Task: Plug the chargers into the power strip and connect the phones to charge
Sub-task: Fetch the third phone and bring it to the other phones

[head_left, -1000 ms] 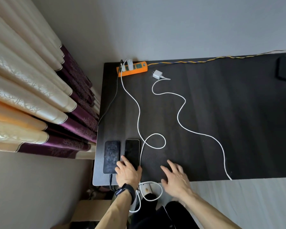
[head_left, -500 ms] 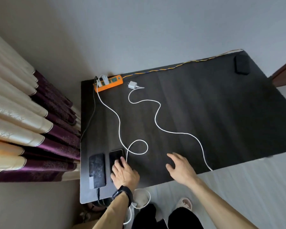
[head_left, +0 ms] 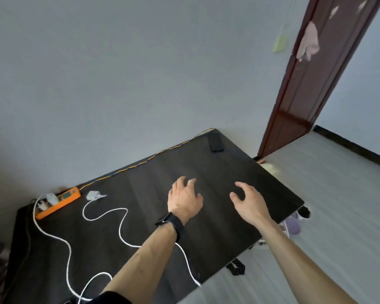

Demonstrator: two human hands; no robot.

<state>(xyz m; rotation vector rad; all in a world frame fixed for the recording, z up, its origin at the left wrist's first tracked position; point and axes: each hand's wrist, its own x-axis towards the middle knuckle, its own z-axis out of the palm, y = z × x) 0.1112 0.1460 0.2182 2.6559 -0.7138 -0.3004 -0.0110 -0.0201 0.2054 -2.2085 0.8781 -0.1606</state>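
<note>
Hands over dark counter (head_left: 239, 172): left hand (head_left: 184, 198) and right hand (head_left: 249, 201) both spread, holding nothing. Black phone (head_left: 216, 142) lies beyond them at the far corner. Orange power strip (head_left: 59, 204), far left, holds one white charger (head_left: 51, 198); a second charger (head_left: 93, 195) lies loose just beside it.

Head cam, fwd-down over table (head_left: 228, 170)
</note>
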